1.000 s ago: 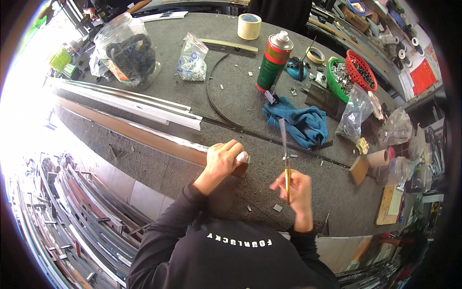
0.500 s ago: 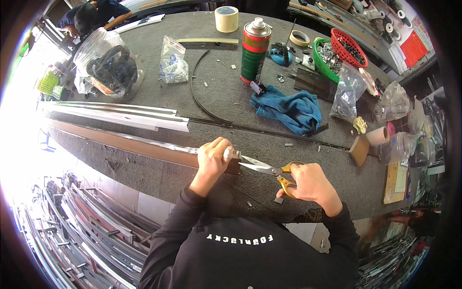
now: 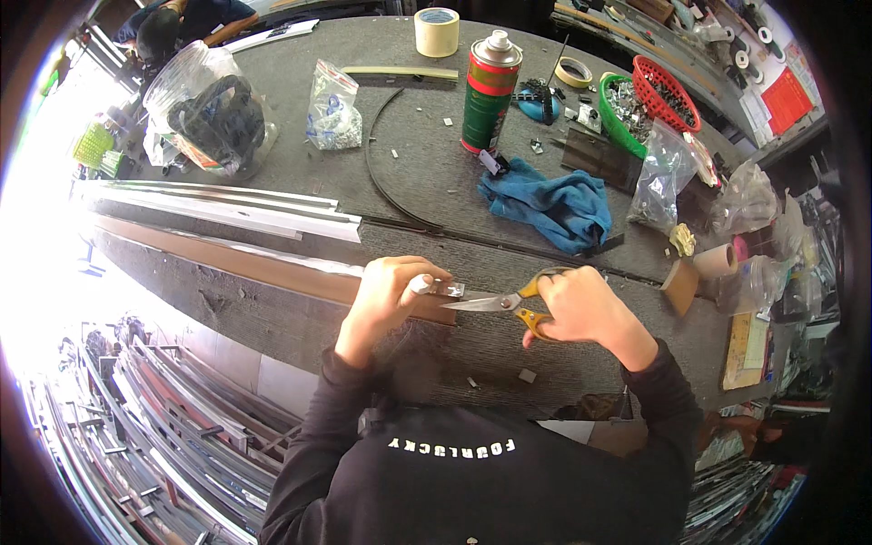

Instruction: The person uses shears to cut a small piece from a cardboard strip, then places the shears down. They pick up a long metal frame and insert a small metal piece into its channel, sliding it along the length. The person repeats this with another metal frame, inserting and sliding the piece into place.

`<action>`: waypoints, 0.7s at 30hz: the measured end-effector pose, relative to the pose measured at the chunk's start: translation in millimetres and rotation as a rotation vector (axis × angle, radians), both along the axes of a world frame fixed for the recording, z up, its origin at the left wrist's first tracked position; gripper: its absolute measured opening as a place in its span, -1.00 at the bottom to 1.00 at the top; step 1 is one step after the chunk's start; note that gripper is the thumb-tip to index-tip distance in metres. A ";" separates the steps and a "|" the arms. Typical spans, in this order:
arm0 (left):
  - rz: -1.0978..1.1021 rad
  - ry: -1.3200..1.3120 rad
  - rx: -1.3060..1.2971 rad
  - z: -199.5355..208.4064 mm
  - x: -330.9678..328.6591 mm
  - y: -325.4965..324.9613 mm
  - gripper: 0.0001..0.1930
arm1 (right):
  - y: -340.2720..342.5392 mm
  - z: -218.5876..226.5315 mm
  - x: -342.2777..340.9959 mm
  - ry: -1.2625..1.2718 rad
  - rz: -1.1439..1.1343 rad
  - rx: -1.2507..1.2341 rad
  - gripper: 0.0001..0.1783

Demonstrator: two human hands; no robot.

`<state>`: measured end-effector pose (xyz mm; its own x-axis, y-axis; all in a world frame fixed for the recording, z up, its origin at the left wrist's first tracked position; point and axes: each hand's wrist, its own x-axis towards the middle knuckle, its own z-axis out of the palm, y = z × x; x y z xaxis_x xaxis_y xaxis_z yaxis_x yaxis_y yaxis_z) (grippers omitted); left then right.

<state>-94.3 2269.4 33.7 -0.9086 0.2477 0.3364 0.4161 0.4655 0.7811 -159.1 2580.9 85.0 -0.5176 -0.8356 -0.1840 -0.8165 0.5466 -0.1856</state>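
Observation:
My left hand [image 3: 386,292] is closed over the right end of a long brown profile [image 3: 245,263], its thumb wrapped in something white. A shiny strip [image 3: 300,261] runs along the profile's top edge into my fingers. Past them pokes a small silvery end [image 3: 448,289], whose material I cannot make out. In my right hand [image 3: 589,309] is a pair of scissors [image 3: 509,302] with yellow handles, its blades nearly together. The blade tips point left, at the profile's end just below the silvery piece; whether they touch it is unclear.
Behind the profile lie white metal profiles [image 3: 227,211] and a thin black strip [image 3: 509,242]. Farther back are a blue cloth [image 3: 554,204], a spray can [image 3: 490,95], a clear jar [image 3: 204,113] and baskets of small parts [image 3: 668,91]. Another person [image 3: 177,27] bends at the far left.
The scissors' blades have come together from a wider spread. My left hand has shifted slightly left, and my right hand has risen a little. The view has shifted slightly.

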 end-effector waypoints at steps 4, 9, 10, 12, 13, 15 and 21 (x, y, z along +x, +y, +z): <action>0.146 -0.010 -0.099 2.6 3.9 -9.8 -0.18 | -19.0 -8.4 -17.3 0.078 0.073 -0.002 -0.18; 0.288 0.208 -0.038 -6.4 5.1 -20.0 -0.40 | -34.7 -14.0 -22.3 -0.014 0.092 0.019 -0.20; 0.315 0.225 -0.051 -9.0 5.8 -20.6 -0.39 | -34.6 -13.1 -23.6 -0.037 0.090 0.043 -0.21; 0.346 0.260 -0.064 -14.2 7.0 -20.9 -0.38 | -33.2 -11.2 -24.3 -0.078 0.092 0.046 -0.23; 0.343 0.251 -0.054 -16.8 7.9 -20.0 -0.42 | -32.0 -10.3 -24.1 -0.096 0.097 0.024 -0.25; 0.340 0.237 -0.033 -21.7 9.5 -17.1 -0.49 | -30.7 -9.3 -23.6 -0.115 0.100 -0.018 -0.28; 0.504 0.239 -0.264 -30.8 12.9 -8.8 -0.67 | -29.6 -5.2 -13.8 -0.216 0.049 -0.053 -0.35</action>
<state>-81.4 2260.6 2.9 -0.8423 -0.0900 0.5314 0.2440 0.8155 0.5248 -172.8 2551.3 79.8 -0.4296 -0.8703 -0.2410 -0.7801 0.4921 -0.3863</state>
